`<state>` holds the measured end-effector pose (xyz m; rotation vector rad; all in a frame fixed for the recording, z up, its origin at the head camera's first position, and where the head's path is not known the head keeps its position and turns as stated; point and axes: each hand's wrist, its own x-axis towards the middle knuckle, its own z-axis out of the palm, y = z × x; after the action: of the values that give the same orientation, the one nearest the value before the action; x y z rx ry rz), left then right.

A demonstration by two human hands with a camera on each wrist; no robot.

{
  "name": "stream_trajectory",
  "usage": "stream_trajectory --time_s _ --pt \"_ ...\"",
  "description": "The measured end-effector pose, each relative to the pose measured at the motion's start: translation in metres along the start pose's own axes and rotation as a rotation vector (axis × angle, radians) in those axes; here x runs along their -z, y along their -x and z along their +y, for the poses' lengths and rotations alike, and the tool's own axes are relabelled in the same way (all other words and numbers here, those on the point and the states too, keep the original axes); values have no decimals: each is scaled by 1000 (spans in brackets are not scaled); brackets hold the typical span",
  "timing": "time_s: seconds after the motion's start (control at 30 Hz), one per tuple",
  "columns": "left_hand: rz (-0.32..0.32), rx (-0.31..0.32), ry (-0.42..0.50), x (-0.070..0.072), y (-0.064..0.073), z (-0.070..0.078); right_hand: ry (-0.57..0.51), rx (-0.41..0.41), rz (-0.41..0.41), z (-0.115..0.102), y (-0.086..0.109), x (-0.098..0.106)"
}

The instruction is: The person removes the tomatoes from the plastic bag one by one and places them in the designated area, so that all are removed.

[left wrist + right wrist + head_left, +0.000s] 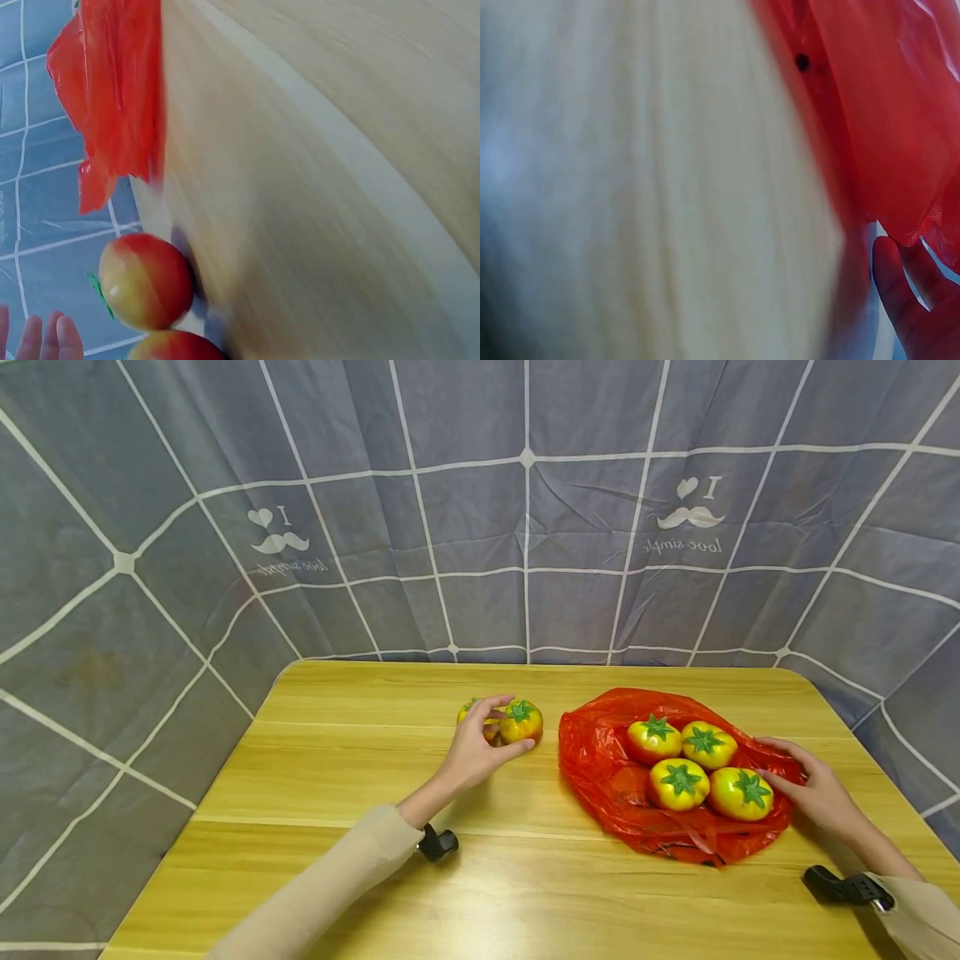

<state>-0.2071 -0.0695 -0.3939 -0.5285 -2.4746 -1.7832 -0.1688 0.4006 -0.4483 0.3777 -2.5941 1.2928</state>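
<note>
Beige sleeves [330,885] lead in: the left hand [474,750], fingers parted, arches at two tomatoes [525,727] on the table [322,756], seemingly to span one; the right hand [821,793] touches the red plastic bag [600,768] (pinching? can't tell), likely steadying it beneath four tomatoes [680,784].

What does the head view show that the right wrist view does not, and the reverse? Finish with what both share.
Only the head view: the left hand, two fruits beside it, four fruits amid the red bag, and the printed moustaches on the curtain.

Only the right wrist view: a close, side-on look at the bag's outer side, with a small dark spot I cannot match elsewhere.

Both: the bag, the right hand and the wooden table.
</note>
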Motion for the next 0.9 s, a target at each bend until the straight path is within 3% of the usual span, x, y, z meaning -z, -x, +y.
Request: stream_trajectory --time_s 0.43,0.9 --pt "-62 16 -34 -28 -7 8 17 0 5 2 0 0" --pt "-154 107 2 -52 -14 20 10 -20 5 1 -1 0"
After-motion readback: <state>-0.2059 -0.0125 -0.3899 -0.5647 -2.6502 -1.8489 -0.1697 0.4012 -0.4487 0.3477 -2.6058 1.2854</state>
